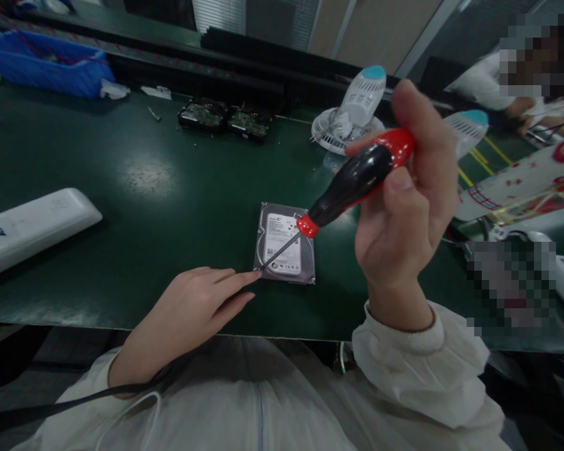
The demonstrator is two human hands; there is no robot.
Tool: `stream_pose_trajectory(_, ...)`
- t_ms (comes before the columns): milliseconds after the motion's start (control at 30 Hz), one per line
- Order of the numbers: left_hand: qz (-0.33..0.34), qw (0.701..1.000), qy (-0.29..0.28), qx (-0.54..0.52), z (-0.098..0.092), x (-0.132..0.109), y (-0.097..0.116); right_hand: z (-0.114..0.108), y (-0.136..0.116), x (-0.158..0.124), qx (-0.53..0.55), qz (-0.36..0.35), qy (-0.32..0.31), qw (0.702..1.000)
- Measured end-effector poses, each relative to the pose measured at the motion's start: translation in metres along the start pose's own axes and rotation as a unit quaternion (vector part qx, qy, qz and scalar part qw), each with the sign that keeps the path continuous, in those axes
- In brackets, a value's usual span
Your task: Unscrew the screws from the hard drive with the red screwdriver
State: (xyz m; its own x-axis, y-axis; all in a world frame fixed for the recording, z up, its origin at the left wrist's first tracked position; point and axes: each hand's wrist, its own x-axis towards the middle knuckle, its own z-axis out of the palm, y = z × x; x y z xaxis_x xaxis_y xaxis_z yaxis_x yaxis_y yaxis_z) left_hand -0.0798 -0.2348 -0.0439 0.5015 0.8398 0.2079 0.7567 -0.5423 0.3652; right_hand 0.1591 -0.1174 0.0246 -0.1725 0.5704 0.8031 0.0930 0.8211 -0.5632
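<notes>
A hard drive (pixel 286 244) with a white label lies flat on the green table in front of me. My right hand (pixel 408 188) is closed on the handle of a screwdriver (pixel 352 181), black and red, held tilted above the drive. Its shaft slants down to the drive's near left corner, where a screw appears to sit under the tip. My left hand (pixel 202 300) has its fingers stretched out, the index fingertip touching that same corner beside the screwdriver tip. The other fingers of this hand rest near the table surface.
Two opened drives with circuit boards (pixel 204 114) lie at the back. A blue bin (pixel 47 62) stands at the far left, a white casing (pixel 37 228) nearer. White fans (pixel 364 97) stand back right. Another person's arm (pixel 521 109) shows at the far right.
</notes>
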Motion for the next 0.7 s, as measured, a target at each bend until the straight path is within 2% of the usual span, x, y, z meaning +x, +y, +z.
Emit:
stream_pose_trajectory(67, 0.001, 1.000, -0.001, 0.000, -0.0001, -0.0002, 0.0002, 0.0011, 0.0033, 0.0016, 0.043, -0.041, -0.020, 0.998)
stream_pose_trajectory(167, 0.003, 1.000, -0.001, 0.003, 0.0002, -0.0002, 0.0000, 0.0039, 0.0087, 0.0020, 0.020, -0.078, 0.014, 0.997)
stream_pose_trajectory(267, 0.003, 1.000, -0.003, 0.005, 0.0004, 0.0003, -0.0003, 0.0051, 0.0101, 0.0000, 0.001, -0.076, 0.051, 0.996)
stream_pose_trajectory(433, 0.005, 1.000, 0.000, 0.006, -0.0002, 0.0009, -0.0004, 0.0041, 0.0070, -0.0035, 0.015, -0.041, -0.012, 0.999)
stream_pose_trajectory(600, 0.007, 1.000, 0.001, 0.000, 0.0012, -0.0008, -0.0014, 0.0047, 0.0069, -0.0022, -0.047, -0.080, 0.064, 0.994)
stream_pose_trajectory(700, 0.008, 1.000, 0.005, 0.003, 0.0025, -0.0013, -0.0020, 0.0046, 0.0095, -0.0007, 0.003, -0.072, 0.015, 0.997)
